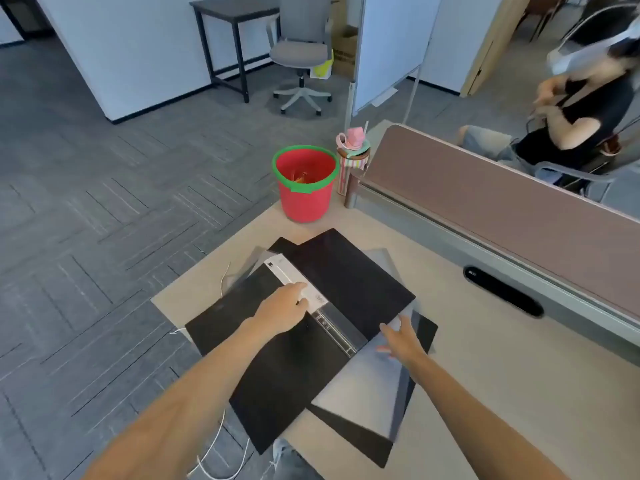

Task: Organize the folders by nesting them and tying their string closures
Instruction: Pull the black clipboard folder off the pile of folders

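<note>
Folders [346, 271] overlap on a desk [485, 375]; left hand [284, 313] presses one open, spread right hand [401, 341] steadies another, seemingly for nesting.

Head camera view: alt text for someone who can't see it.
A left hand rests on the white label of a black folder on a desk; the right hand touches a grey folder beside it. A red bucket stands behind.
</note>
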The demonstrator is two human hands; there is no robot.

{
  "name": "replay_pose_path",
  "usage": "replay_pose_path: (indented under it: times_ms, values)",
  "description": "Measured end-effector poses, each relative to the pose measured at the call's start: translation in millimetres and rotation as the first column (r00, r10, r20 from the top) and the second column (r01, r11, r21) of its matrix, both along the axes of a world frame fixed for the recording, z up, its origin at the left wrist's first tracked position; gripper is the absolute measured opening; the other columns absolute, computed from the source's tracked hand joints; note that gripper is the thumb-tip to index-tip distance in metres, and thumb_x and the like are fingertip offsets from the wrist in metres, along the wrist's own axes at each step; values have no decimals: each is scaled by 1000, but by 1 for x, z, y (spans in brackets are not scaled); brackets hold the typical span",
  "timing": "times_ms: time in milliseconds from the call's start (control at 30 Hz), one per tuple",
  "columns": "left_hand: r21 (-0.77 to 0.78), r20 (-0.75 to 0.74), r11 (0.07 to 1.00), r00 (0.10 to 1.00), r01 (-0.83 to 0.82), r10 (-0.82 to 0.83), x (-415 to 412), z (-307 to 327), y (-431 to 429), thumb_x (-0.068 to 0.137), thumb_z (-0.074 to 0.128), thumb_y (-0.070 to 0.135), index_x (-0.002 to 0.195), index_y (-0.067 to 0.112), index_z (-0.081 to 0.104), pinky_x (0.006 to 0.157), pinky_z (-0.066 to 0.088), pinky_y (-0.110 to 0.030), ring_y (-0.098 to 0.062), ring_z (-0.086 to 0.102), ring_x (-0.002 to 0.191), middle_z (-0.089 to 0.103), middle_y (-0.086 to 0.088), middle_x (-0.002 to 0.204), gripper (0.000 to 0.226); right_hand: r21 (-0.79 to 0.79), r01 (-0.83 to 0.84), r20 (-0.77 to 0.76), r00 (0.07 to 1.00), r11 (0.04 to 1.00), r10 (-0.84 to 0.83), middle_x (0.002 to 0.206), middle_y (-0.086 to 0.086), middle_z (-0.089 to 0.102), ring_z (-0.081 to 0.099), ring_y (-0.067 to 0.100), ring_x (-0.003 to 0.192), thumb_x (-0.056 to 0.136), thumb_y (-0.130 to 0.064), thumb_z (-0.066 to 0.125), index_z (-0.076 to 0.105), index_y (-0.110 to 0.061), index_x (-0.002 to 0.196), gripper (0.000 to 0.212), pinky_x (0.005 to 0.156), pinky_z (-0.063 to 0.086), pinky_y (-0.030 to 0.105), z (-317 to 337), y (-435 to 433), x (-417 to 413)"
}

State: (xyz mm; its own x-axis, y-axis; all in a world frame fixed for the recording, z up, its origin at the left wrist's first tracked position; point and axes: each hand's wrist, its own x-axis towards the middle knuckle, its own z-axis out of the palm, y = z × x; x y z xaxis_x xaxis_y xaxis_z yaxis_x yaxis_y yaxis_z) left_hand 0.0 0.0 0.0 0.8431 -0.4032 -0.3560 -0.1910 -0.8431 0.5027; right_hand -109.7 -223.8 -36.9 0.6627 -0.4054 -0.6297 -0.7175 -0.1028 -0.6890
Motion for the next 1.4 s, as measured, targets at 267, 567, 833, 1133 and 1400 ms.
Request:
replay_pose_path:
  times_ms: [267, 567, 833, 1133, 1400]
  values:
    - [104, -27, 985, 990, -136, 139, 106, -30, 21, 98, 44, 29, 145, 3, 34, 109, 36, -41, -33, 44, 133, 41, -16, 148, 55, 146, 281, -151, 954, 949, -259, 140, 15, 43, 58, 22, 92, 96, -24, 52, 25, -16, 145, 56, 77, 51, 34, -5, 27, 22]
    - [-35, -184, 969, 954, -246, 235, 142, -37, 30, 95, 45, 24, 132, 3, 53, 102, 44, -39, -33, 54, 120, 57, -15, 132, 43, 66, 234, -107, 968, 970, -226, 154, 7, 29, 43, 33, 132, 96, -27, 52, 21, -23, 147, 60, 95, 50, 39, -1, 46, 17]
    - [-298, -9, 910, 954, -289, 300, 109, 38, 5, 95, 42, 4, 136, 12, 46, 89, 38, -32, -30, 51, 120, 54, -13, 135, 42, 44, 446, 229, 867, 894, -443, 120, 2, 60, 58, 19, 105, 91, -30, 56, 47, -19, 131, 42, 92, 50, 37, 39, 7, 10]
    - [-215, 268, 977, 962, 6, 53, 44, 98, -40, 86, 55, -7, 140, 13, 49, 101, 40, -34, -31, 47, 127, 45, -15, 138, 58, -424, 35, 330, 937, 905, 118, 111, -5, 63, 60, 15, 99, 73, -44, 76, 53, -23, 127, 61, 86, 51, 29, 97, -83, -55]
    - [-78, 634, 987, 771, 143, -62, -27, 111, -115, 83, 65, 1, 104, 14, 68, 63, 41, -39, -27, 46, 88, 39, -4, 89, 25, -921, -77, 97, 905, 383, 414, 86, 4, 66, 64, 28, 71, 92, -46, 51, 45, -14, 96, 33, 53, 44, 33, 122, -166, -139]
